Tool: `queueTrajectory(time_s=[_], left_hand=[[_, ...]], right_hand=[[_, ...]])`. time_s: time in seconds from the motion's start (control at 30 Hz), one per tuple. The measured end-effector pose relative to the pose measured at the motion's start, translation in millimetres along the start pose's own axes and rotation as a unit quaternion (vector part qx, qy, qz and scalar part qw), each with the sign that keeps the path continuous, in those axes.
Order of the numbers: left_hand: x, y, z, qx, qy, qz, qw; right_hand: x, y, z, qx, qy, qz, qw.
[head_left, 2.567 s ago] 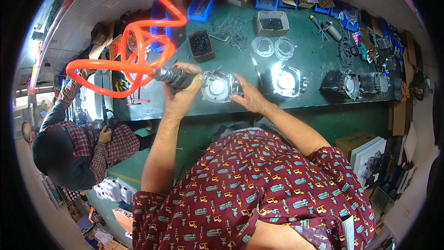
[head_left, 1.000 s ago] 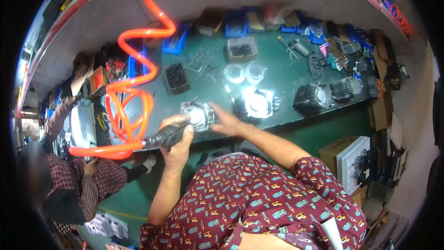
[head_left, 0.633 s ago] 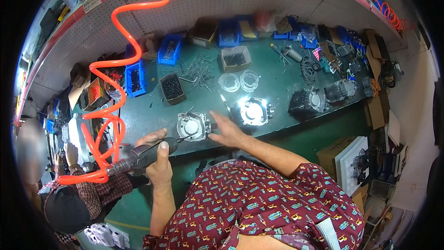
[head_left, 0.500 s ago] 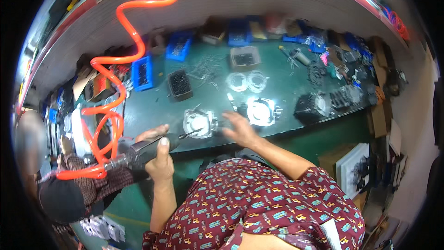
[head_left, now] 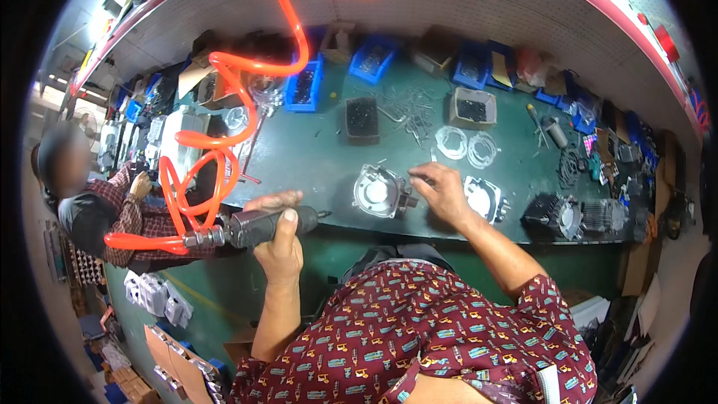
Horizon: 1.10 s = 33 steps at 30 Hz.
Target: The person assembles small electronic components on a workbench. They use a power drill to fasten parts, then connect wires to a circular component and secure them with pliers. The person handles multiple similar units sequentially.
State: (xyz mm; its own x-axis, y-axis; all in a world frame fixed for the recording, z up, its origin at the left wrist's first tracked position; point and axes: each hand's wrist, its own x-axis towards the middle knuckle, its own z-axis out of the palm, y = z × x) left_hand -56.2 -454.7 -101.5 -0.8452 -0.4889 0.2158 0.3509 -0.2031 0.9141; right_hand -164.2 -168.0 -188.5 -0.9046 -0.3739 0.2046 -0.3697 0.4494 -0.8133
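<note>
My left hand (head_left: 280, 247) is closed around a dark pneumatic screwdriver (head_left: 263, 226), its bit pointing right. An orange coiled air hose (head_left: 196, 138) runs into the driver's back end. Just right of the bit, apart from it, a silver cast-metal housing (head_left: 376, 191) lies near the table's front edge. My right hand (head_left: 446, 193) hovers over the housing's upper right side, thumb and fingers drawn together; anything between them is too small to make out. Partly behind my right wrist lies a second silver casting (head_left: 483, 198).
Beyond lie a box of dark small parts (head_left: 362, 121), a pale box (head_left: 473, 108), two clear rings (head_left: 451, 142) and loose metal pins (head_left: 410, 111). Blue bins (head_left: 304, 86) line the back. Finned dark cylinders (head_left: 552, 213) stand at right. Another person (head_left: 90, 213) works at left.
The view has swung left. The screwdriver's bit has drawn back leftward from over the housing. My right hand's fingers, spread before, have come together at the housing's upper right.
</note>
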Motion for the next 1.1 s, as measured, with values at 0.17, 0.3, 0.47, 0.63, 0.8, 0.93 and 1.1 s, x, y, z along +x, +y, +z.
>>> queueTrajectory(time_s=[0.17, 0.3, 0.47, 0.63, 0.8, 0.93, 1.1], left_hand=[[-17, 8, -11, 0.035, 0.030, 0.013, 0.999], [-18, 9, -27, 0.057, 0.052, 0.012, 0.997], [9, 0, -57, 0.060, 0.043, 0.012, 0.997], [44, -7, -101, 0.090, 0.010, -0.017, 0.996], [73, -17, -147, 0.108, 0.013, -0.044, 0.993], [100, -25, -159, 0.078, 0.018, -0.070, 0.994], [134, -31, -155, -0.021, 0.028, -0.099, 0.994]], right_hand=[[79, 13, 50, -0.024, -0.100, -0.075, 0.992], [134, 23, 116, -0.106, -0.209, -0.107, 0.966], [184, 54, 211, -0.186, -0.290, -0.113, 0.932], [215, 81, 282, -0.312, -0.314, -0.063, 0.894], [225, 85, 308, -0.381, -0.329, -0.069, 0.861], [234, 88, 310, -0.372, -0.325, -0.060, 0.867], [229, 93, 306, -0.336, -0.275, -0.029, 0.900]])
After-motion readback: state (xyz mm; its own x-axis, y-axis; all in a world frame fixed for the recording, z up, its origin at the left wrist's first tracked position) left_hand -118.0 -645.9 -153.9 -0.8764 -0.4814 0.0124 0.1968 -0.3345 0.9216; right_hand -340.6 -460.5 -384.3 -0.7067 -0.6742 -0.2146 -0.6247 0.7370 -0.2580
